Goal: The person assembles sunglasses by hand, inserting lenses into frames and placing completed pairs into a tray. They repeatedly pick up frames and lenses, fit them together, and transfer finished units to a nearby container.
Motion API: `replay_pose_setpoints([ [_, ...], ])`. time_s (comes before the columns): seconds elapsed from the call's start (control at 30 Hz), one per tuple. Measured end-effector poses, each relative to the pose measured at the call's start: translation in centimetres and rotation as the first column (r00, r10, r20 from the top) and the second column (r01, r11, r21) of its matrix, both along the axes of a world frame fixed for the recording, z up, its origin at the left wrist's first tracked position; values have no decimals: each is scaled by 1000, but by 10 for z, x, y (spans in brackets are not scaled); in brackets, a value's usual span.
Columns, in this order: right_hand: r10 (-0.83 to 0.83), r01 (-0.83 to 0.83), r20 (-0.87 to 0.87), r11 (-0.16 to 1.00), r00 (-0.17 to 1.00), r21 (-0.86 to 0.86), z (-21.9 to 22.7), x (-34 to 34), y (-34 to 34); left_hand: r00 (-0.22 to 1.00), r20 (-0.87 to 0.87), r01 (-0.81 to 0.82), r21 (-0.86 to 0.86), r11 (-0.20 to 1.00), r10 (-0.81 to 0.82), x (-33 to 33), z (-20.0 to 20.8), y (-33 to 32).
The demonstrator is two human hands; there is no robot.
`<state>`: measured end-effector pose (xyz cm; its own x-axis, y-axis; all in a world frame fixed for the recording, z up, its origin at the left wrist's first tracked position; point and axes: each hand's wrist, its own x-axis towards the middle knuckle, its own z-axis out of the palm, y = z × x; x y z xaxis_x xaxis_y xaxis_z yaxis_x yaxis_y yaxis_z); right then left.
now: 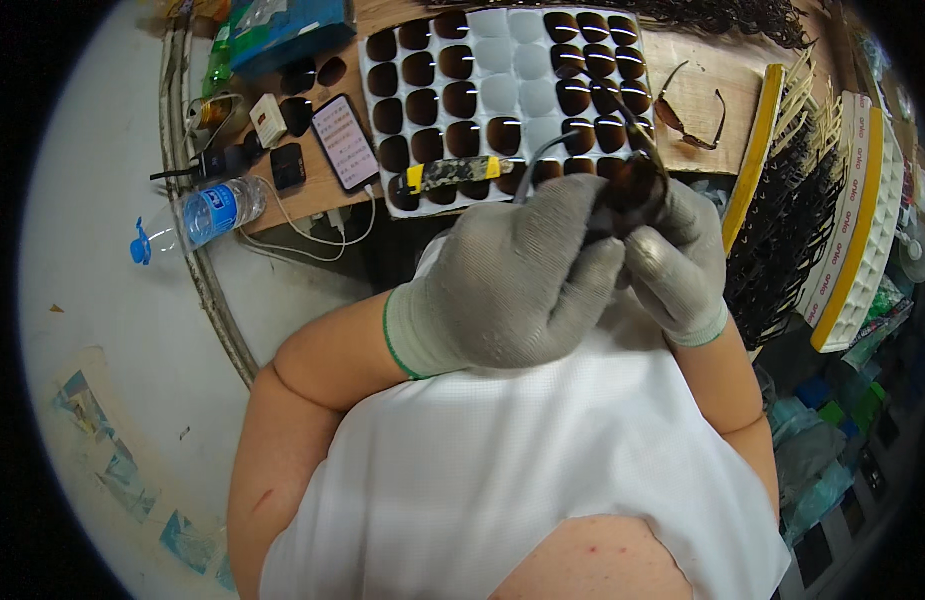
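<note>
In front of my chest, both gloved hands are closed on a pair of sunglasses [634, 190] with dark brown lenses. My left hand [517, 275], in a grey knit glove, grips its left side, and its far fingers are hidden. My right hand [679, 262] pinches the right side with thumb and fingers. The raised temple arms point away from me over a white lens tray [497, 95]. Brown lenses [419, 68] sit in rows on that tray, with bare cups in its middle columns. A yellow and black utility knife [452, 175] lies across the tray's near left part.
Finished-looking sunglasses [687, 125] lie right of the tray. A rack of dark temple arms [797, 200] stands at far right. Left are a lit phone [345, 143] with a white cable [352, 240], a small black case [287, 166], a water bottle [207, 215] and a blue box [287, 35].
</note>
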<state>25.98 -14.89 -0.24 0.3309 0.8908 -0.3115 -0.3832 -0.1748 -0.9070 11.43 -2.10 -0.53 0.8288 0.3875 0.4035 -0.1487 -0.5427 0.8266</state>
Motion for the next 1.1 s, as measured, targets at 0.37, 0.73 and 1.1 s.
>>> replay_pose_setpoints([
  [0.37, 274, -497, 813, 868, 513, 21, -30, 96, -4, 782, -623, -227, -315, 921, -20, 43, -64, 23],
  [0.73, 248, -270, 388, 963, 888, 4, -21, 75, -7, 362, -821, -291, 351, 890, 442, 48, -160, 41],
  [1.1, 194, -195, 396, 980, 898, -40, -18, -10, 30, 965, -256, -207, -883, 422, -61, -25, -40, 46],
])
